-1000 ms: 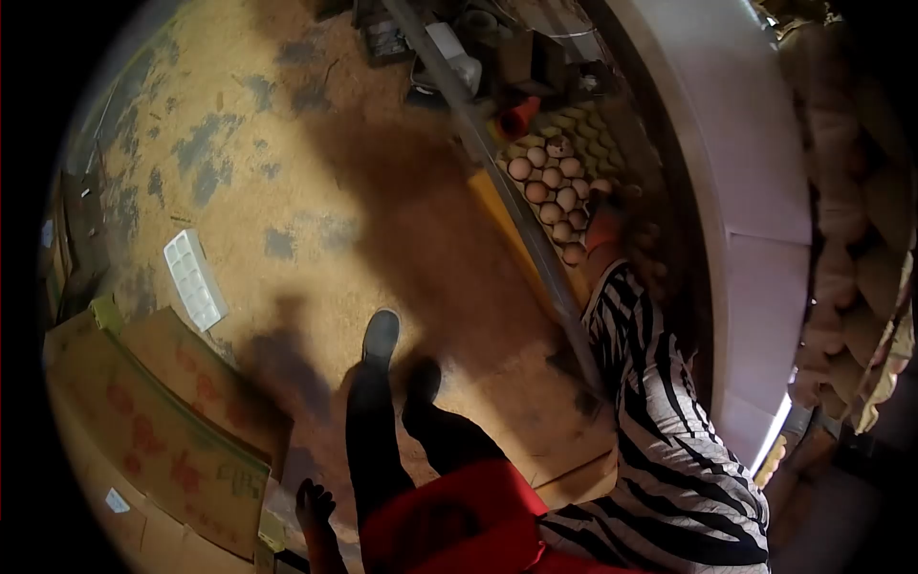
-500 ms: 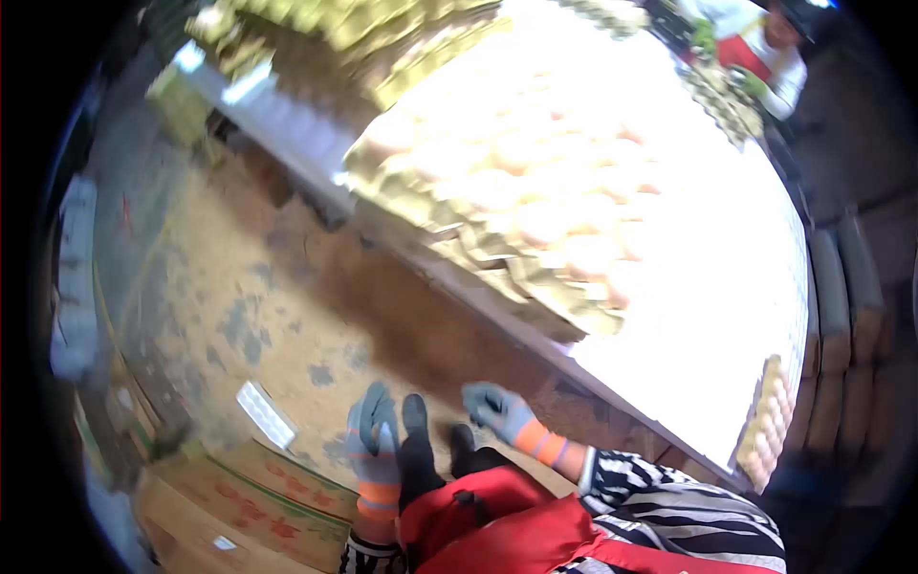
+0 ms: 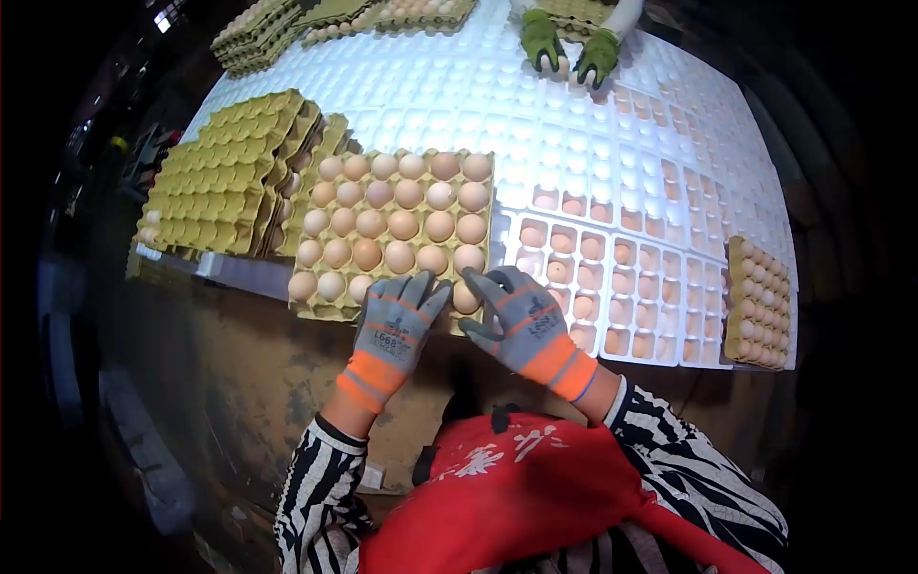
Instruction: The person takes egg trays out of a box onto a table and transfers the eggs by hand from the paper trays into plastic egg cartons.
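A yellowish pulp egg tray [image 3: 490, 206] full of brown and pale eggs [image 3: 403, 225] lies at the table's near edge. My left hand [image 3: 394, 320], in a grey glove with an orange cuff, curls its fingers over the tray's front row; whatever is beneath them is hidden. At the front right corner, my right hand [image 3: 521, 320], gloved alike, has its fingers and thumb around an egg [image 3: 466, 298]. Right of the tray, white plastic trays [image 3: 598, 320] hold eggs in their cells.
Stacked pulp trays [image 3: 215, 182] stand to the left, with more trays of eggs [image 3: 258, 38] at the far left. A filled egg tray [image 3: 758, 304] sits at the right edge. Across the table, another person's green-gloved hands [image 3: 569, 50] handle eggs. White trays [image 3: 402, 105] cover much of the tabletop.
The view has swung from the floor and table side to the tabletop. Both hands, earlier held low over the floor and away from the eggs, are now at the tray's front row.
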`<state>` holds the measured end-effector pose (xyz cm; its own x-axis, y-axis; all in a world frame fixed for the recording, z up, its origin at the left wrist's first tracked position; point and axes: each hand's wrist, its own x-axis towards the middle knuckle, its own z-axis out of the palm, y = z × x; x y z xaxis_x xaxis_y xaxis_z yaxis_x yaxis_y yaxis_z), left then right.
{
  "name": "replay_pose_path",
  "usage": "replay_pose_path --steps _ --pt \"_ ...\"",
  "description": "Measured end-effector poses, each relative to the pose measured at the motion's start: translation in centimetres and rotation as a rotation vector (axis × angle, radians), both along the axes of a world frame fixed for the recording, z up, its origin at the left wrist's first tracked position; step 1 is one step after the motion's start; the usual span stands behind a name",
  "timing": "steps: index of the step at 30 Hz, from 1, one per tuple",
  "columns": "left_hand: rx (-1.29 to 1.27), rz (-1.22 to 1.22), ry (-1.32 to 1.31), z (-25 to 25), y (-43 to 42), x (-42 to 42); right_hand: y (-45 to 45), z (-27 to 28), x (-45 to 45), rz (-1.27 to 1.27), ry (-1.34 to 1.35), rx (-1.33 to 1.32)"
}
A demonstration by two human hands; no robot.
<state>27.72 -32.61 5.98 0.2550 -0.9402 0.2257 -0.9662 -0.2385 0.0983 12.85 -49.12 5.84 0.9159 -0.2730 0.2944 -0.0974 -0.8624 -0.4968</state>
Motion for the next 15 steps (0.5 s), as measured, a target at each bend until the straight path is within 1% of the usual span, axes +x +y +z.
replay_pose_path --steps 1,2,3,5,6,9,10,11,12,13,14,15 --pt "0.081 -0.039 -0.018 -0.6 -0.3 0.8 0.5 -0.6 0.9 -0.036 0.101 -0.118" --pt "0.025 -0.079 -0.040 -1.2 -0.5 1.5 0.7 -0.6 1.6 -0.047 0.152 -0.110" --pt "0.009 -0.109 0.080 -0.6 -0.7 2.3 0.9 -0.6 2.1 -0.058 0.202 -0.098" --pt "-0.014 -0.162 0.331 0.6 -0.8 3.8 0.4 -0.6 2.3 -0.067 0.146 0.239" --pt "-0.170 -0.171 0.344 -0.2 -0.5 4.8 -0.1 -0.6 2.1 -0.077 0.116 0.406" --pt "-0.420 0.218 1.498 2.8 0.3 6.1 -2.5 -0.2 0.7 -0.175 -0.266 1.291" --pt "-0.369 0.164 1.610 2.7 0.9 8.1 -2.8 0.1 0.6 -0.210 -0.356 1.480" --pt "-0.361 0.153 1.613 2.5 0.8 8.7 -2.8 0.8 0.4 -0.246 -0.448 1.669" --pt "-0.276 0.008 1.244 2.5 -0.4 9.1 -3.2 1.5 0.3 -0.265 -0.255 1.559" --pt "-0.200 -0.128 0.870 3.1 -1.9 9.0 -3.5 1.3 1.1 -0.329 0.025 1.260" --pt "-0.061 -0.092 0.735 4.5 -3.0 7.6 -2.8 1.7 2.0 -0.297 0.091 0.817" --pt "-0.006 -0.183 0.313 3.4 -3.6 7.2 -1.8 2.1 3.3 -0.256 0.152 0.373"
